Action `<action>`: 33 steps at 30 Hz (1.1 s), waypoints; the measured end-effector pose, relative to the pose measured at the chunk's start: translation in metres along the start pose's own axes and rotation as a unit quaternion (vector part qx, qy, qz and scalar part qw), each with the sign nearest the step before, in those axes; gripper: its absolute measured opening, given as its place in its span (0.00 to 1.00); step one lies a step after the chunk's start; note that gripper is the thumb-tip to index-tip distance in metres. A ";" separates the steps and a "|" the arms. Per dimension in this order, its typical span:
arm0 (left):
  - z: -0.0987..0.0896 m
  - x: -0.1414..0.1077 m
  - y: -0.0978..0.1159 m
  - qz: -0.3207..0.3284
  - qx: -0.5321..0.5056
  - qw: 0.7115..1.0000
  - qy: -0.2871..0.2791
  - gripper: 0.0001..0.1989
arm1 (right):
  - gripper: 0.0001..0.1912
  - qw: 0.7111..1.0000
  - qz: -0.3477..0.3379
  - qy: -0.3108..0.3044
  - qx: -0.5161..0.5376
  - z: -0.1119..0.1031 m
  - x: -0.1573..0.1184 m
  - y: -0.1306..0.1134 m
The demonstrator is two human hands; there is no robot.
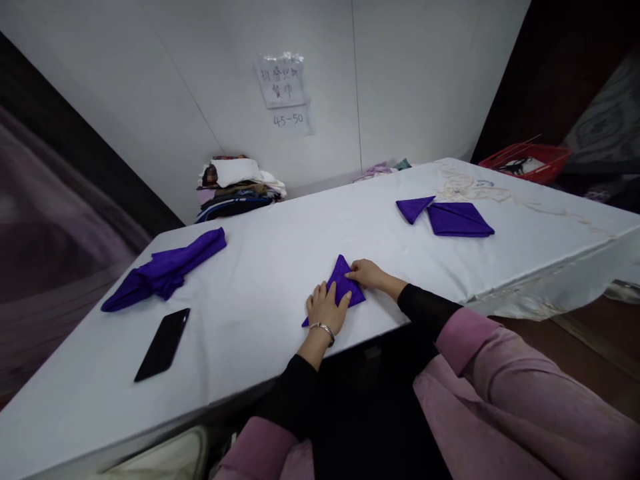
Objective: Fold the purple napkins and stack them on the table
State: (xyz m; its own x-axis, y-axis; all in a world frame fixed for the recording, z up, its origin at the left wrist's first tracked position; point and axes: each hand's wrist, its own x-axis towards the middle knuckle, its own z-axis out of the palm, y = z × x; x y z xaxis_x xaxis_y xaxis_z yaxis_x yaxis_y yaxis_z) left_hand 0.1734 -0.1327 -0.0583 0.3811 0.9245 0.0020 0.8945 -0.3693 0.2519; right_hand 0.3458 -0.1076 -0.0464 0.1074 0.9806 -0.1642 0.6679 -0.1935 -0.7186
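A purple cloth (342,283) folded into a triangle lies near the table's front edge, one point facing away from me. My left hand (327,311), with a bracelet at the wrist, rests on its left part, fingers spread. At the cloth's right edge, my right hand (367,274) pinches the fabric between thumb and fingertips. Farther right lie a small purple folded triangle (415,209) and a larger folded purple piece (461,220). A crumpled purple cloth (167,269) is at the left of the table.
A black phone (163,345) lies at the front left of the white table (250,287). Behind are a stack of folded fabrics (240,187) and a wall with paper signs (284,83). Beige strips (480,190) and a red basket (545,165) are at the back right.
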 end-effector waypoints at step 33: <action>-0.031 0.089 -0.012 -0.040 -0.712 0.698 -0.067 0.26 | 0.13 0.865 -0.076 -0.049 0.493 -0.011 0.038 -0.016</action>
State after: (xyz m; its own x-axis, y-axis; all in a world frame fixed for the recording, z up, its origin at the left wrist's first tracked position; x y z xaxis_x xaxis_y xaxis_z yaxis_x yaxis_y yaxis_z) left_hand 0.1898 -0.0429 -0.0315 0.4462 0.8849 -0.1336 -0.1894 0.2393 0.9523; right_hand 0.3471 -0.0667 -0.0341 -0.0227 0.9990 -0.0385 -0.2888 -0.0435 -0.9564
